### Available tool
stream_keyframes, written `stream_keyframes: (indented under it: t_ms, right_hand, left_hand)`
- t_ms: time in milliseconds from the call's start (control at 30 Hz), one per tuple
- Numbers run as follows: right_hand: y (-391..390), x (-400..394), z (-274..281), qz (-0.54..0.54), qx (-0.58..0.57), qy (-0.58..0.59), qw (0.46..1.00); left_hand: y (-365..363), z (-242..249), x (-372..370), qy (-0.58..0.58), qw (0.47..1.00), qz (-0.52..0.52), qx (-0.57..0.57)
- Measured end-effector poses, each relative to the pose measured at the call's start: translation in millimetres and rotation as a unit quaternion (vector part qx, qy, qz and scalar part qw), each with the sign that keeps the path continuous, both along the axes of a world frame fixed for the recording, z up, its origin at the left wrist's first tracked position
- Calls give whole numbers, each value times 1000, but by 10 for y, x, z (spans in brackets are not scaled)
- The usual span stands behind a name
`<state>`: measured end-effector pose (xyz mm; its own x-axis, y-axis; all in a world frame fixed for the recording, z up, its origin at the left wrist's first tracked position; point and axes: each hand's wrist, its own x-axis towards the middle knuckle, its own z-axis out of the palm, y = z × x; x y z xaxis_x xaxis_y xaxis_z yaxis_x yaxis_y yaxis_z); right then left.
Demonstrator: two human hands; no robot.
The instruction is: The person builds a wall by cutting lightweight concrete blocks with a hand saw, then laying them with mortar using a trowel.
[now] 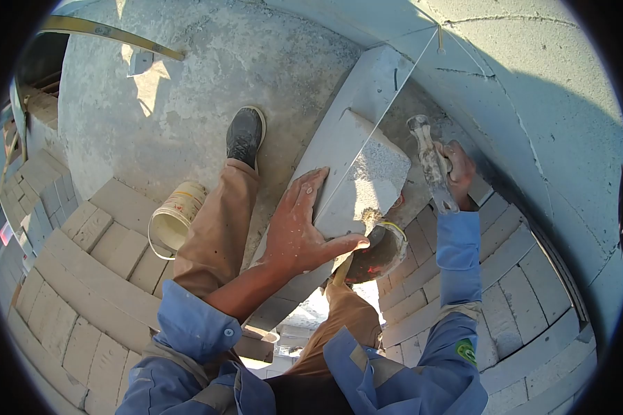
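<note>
My left hand (298, 232) lies with fingers spread on a pale grey block (384, 166) at the end of a low block wall (339, 114). Its thumb reaches over the block's near edge, by some rough mortar (370, 216). To the right of the block, my right hand (459, 173) is closed around the handle of a mortar-crusted brick hammer (432, 162). The hammer's head is held apart from the block. A taut string (377, 124) runs diagonally above the wall and the block.
A bucket (387, 259) stands just below the block, partly hidden. Beside my leg is a whitish bucket (176, 218), tilted. Stacked blocks (83, 297) fill the lower left, and more (519, 297) the lower right. A plastered wall (533, 111) bounds the right; a yellow level-like bar (111, 33) is upper left.
</note>
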<state>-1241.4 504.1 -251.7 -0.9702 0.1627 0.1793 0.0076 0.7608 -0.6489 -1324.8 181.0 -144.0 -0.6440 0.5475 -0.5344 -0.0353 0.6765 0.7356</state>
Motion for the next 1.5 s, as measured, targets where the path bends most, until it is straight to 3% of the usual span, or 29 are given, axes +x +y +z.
stream_keyframes:
  t_ms: [100,133,167,233,267,433,533,633,700,900,967,1067,1233,1367,1500]
  right_hand:
    - [82,-56,-169,22,91,-52,994]
    - [57,-177,-243,-66,7,-150,987]
    - [52,-139,-156,-71,9,-152,986]
    - [57,-218,-83,-23,145,-143,979]
    - [33,-185,-80,-19,95,-29,995]
    - [-8,-180,115,35,47,56,997]
    - [78,-192,2,36,52,6,998]
    - [93,-142,-36,-38,95,-43,994]
    - [102,-56,30,-69,41,-75,994]
    - [168,-139,93,8,84,-186,979]
    - [198,-149,83,8,104,-174,979]
    - [230,-170,108,50,41,-124,990]
    - [283,-311,-60,136,110,-152,973]
    - [193,-376,32,43,181,-238,953]
    - [217,-323,55,64,76,-223,970]
  left_hand:
    - [23,6,-55,-1,1000,5,-6]
    - [25,31,-28,-10,1000,7,-6]
    - [22,45,8,-13,1000,3,-3]
    - [10,-1,-8,10,1000,1,2]
    - [11,3,-4,11,1000,-2,-5]
    - [13,18,-28,-10,1000,1,-4]
    - [13,11,-14,-9,1000,3,3]
    - [25,5,-18,0,1000,8,10]
    - [28,7,-20,6,1000,15,13]
    - [54,52,-32,-17,1000,22,5]
    - [45,27,-20,-4,999,34,22]
    - [44,39,-31,-3,999,29,16]
    - [41,36,-27,-4,999,29,12]
    - [29,0,-13,5,999,26,29]
    - [33,47,-10,5,1000,9,-9]
